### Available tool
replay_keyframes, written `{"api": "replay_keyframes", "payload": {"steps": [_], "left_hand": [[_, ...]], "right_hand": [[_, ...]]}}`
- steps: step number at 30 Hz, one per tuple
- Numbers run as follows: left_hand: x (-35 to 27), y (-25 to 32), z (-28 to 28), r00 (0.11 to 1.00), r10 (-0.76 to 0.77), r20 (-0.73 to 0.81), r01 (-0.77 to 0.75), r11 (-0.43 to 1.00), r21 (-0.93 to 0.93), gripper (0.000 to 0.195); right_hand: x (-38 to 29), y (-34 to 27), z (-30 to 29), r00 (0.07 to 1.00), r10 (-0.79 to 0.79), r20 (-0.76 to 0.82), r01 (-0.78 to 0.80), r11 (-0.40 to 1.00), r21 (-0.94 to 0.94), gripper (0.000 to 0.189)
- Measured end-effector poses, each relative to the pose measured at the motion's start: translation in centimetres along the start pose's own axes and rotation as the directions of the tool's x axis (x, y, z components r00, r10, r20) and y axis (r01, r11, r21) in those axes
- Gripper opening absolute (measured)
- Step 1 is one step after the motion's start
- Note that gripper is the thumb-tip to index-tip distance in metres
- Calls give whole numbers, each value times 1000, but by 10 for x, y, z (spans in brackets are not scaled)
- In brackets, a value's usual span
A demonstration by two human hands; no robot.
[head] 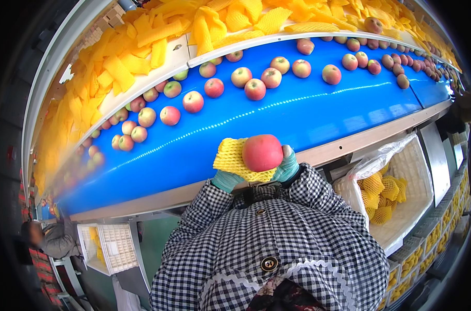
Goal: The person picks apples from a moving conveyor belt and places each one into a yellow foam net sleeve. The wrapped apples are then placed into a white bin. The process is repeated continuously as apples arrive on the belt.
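Observation:
A red apple is held in front of my chest, over the near edge of a blue conveyor belt. My right hand, in a teal glove, grips its right side with the fingers. To the apple's left and under it is a yellow foam net sleeve; my left hand, gloved too, holds this from below, its fingers mostly hidden. Many loose apples, such as a red and yellow one, lie along the far half of the belt.
Yellow foam nets are heaped on a white shelf beyond the belt. A lined crate with net-wrapped apples stands at the right. Another white crate and a person are at the lower left. Stacked crates line the right.

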State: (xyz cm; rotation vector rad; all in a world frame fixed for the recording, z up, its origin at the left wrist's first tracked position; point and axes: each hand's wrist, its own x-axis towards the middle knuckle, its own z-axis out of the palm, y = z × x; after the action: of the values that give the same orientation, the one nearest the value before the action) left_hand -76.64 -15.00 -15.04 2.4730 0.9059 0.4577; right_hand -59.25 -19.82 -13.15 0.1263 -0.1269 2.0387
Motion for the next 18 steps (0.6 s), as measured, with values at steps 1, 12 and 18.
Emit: {"api": "replay_keyframes", "payload": {"steps": [1,12,18], "left_hand": [[0,-2,-6,997,71,15,-72,983,167,63],[-2,62,-52,919,-180,-351,-99,755,-648,15],[13,47,-55,871,-479,-113,74,356,-932,48]], "right_hand": [[0,-3,2,999,-5,34,6,1000,-21,78],[11,0,-10,838,-540,77,304,346,-887,70],[-11,-25,4,989,-134,-54,105,921,-375,84]]}}
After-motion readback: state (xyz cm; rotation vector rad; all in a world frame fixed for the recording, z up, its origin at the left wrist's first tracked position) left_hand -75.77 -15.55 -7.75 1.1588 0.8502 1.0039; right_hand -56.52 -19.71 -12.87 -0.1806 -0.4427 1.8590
